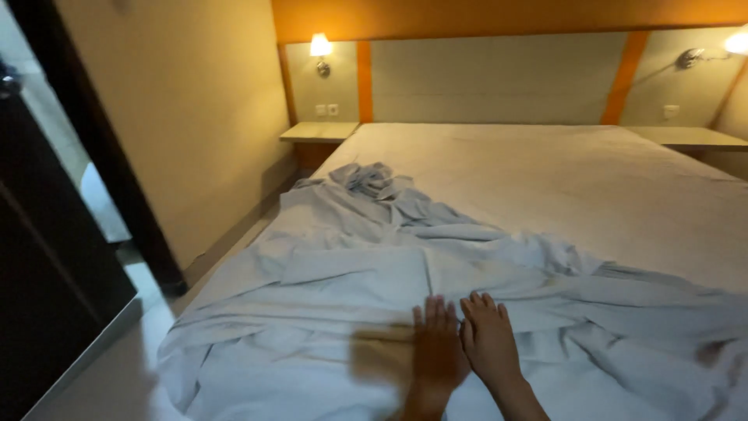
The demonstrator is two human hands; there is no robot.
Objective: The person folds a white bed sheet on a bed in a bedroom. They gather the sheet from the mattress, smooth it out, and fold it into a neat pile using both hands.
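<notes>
A crumpled white bed sheet [374, 257] lies spread over the near half of a large bed, bunched into a heap toward the left middle. My left hand [436, 351] rests flat on the sheet near the foot of the bed, fingers stretched and held close together. My right hand [489, 339] lies flat right beside it, touching it, palm down on the same sheet. Neither hand grips the cloth. The bare mattress [561, 171] shows beyond the sheet, up to the headboard.
A padded headboard [499, 78] with orange strips backs the bed. Small bedside shelves [319, 131] stand at both sides, with lit wall lamps [320, 47] above. A beige wall and a dark door frame [93, 156] run along the left, with a narrow floor strip [140, 327].
</notes>
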